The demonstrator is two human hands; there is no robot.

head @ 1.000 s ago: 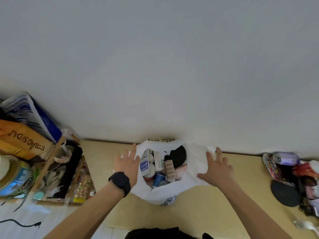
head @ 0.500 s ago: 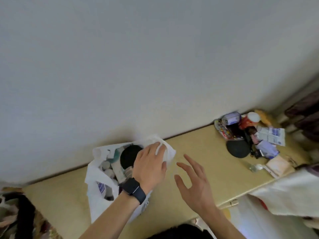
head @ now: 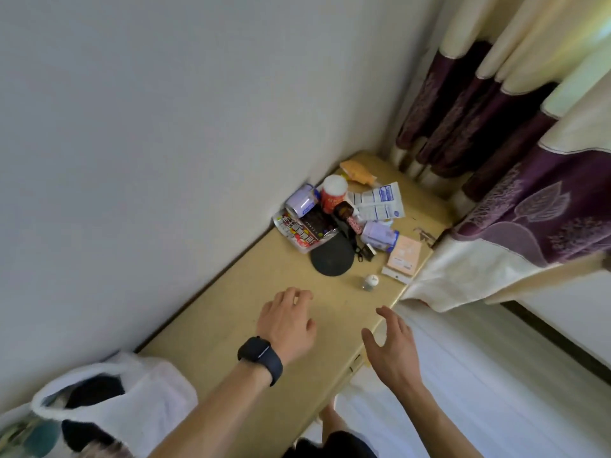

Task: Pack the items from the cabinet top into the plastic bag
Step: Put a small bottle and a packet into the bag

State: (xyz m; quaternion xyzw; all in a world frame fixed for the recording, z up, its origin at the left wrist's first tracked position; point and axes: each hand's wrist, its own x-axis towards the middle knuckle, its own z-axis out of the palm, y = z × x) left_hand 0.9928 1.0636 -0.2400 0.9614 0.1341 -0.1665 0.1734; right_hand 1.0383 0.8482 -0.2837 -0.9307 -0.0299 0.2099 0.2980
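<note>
Soft daylight — blurred, warped edges

1. The plastic bag (head: 158, 395) is all motion blur and gets chopped off by the bottom-left corner. Inside it's just dark and teal blobs, can't tell what's what.
2. Print on the snack packet (head: 299, 231) and the red tub (head: 332, 203) is too small to read.
3. The black disc (head: 331, 259) is partly buried under the pile.
4. The curtain (head: 529, 219) drapes over the tabletop (head: 337, 309) and hides its far right corner.
5. Little white-capped thing (head: 371, 281): too tiny to identify.
</note>
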